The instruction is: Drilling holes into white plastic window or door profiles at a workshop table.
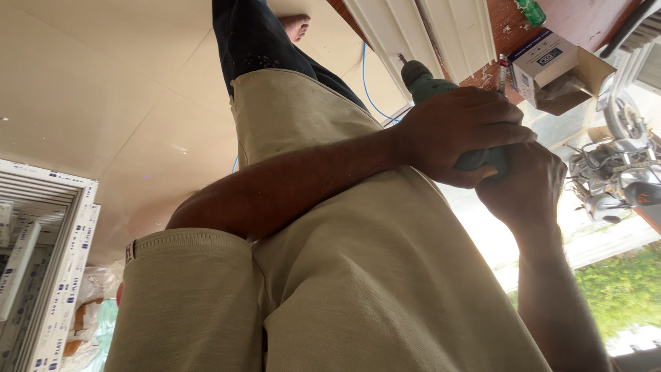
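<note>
Together both hands (482, 148) clasp a green drill (430, 86).

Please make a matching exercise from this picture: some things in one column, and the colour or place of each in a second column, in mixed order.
Things:
1. power drill
2. cardboard box
3. thin cable
4. white frame profile

Descriptions:
A. blue, runs along the pale floor
B. open, lies on the reddish surface at upper right
C. green, gripped by the left hand and the right hand
D. the drill bit points at it

Pairs: 1-C, 2-B, 3-A, 4-D
</note>
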